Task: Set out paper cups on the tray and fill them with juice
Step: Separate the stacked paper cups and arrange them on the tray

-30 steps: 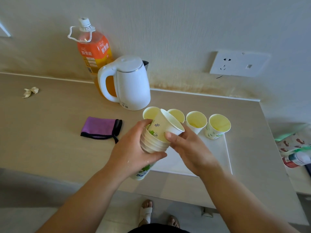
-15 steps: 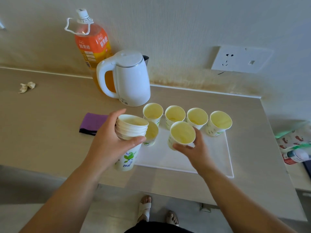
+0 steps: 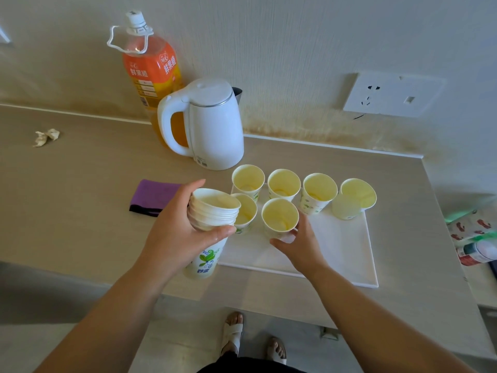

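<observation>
Beige countertop (image 3: 80,211), set against the wall. Bears directly: white rectangular tray (image 3: 336,251) at front right; white electric kettle (image 3: 212,125) at rear centre; orange juice bottle (image 3: 149,74) just behind kettle; purple cloth (image 3: 153,195) left of tray; crumpled paper scrap (image 3: 45,137) far left.

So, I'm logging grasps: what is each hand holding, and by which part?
The left hand grips the cup stack around its upper walls; right hand pinches the front cup on the tray near its base.
</observation>
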Demonstrator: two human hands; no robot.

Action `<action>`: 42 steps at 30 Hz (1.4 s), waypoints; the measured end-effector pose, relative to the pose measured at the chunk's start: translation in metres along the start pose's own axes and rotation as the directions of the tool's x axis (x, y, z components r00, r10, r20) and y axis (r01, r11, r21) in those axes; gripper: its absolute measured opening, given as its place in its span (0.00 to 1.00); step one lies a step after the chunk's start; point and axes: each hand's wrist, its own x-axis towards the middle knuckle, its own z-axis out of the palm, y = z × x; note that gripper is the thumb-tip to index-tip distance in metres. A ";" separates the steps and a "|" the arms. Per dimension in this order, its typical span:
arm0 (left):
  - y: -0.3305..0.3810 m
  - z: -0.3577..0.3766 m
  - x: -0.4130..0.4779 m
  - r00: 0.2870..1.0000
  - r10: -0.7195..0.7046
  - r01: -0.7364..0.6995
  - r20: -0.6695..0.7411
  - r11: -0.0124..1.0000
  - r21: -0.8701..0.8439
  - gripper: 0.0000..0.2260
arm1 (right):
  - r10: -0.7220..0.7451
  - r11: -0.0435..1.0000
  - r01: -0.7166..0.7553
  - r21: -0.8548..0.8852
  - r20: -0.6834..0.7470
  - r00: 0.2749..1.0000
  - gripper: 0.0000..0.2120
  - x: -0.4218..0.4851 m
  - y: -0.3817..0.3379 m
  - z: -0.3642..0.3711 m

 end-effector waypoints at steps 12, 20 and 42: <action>0.005 0.014 0.000 0.999 0.036 -0.036 0.015 0.999 0.037 0.43 | 0.055 0.996 -0.060 -0.067 -0.069 0.996 0.31 -0.014 -0.003 -0.011; 0.023 0.043 -0.001 0.986 0.144 -0.155 0.086 0.979 0.133 0.39 | -0.335 0.939 0.336 0.072 -0.021 0.942 0.09 -0.044 -0.100 -0.037; 0.055 0.052 -0.001 0.980 0.135 -0.182 0.144 0.900 0.397 0.37 | -0.445 0.895 0.443 -0.046 -0.147 0.883 0.15 -0.044 -0.101 -0.032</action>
